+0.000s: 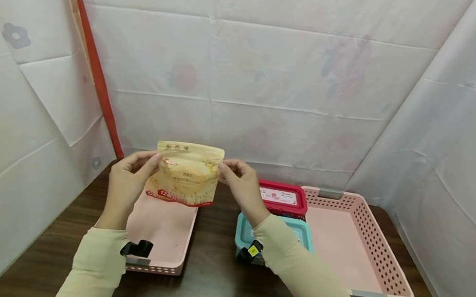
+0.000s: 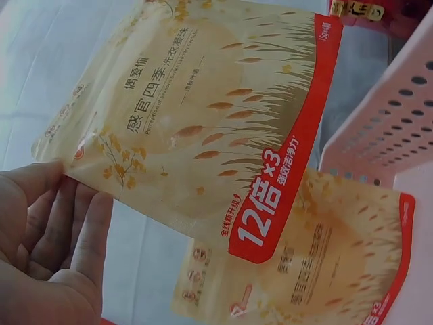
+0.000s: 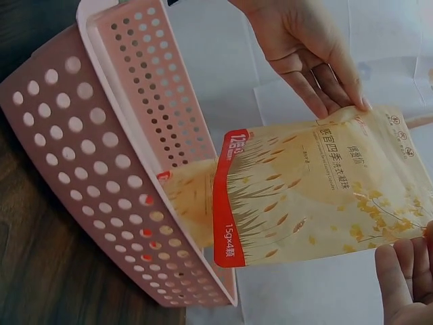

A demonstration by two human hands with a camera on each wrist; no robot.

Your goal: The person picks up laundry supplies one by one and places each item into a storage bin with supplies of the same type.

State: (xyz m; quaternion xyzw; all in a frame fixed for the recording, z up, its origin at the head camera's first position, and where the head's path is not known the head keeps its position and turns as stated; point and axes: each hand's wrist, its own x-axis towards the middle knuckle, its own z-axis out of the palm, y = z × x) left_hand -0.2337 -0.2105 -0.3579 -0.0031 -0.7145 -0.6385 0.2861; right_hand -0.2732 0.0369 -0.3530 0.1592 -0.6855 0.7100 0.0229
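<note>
A cream-yellow laundry capsule pouch (image 1: 186, 174) with a red lower band and printed grasses is held up before me, above the left pink basket (image 1: 161, 238). My left hand (image 1: 125, 184) pinches its left edge between thumb and fingers. At the opposite edge, my right hand (image 1: 244, 188) pinches it the same way. The right wrist view shows both hands on the pouch (image 3: 325, 189). Behind it, a second matching pouch (image 2: 325, 264) stands at the far end of the left basket, mostly covered by the held one in the head view.
Right of centre, a container with a teal lid (image 1: 299, 229) sits in front of one with a red lid (image 1: 283, 197). Another pink perforated basket (image 1: 365, 231) stands on the right of the dark wooden table (image 1: 209, 282). Pale flowered sheeting (image 1: 247, 71) encloses the back and sides.
</note>
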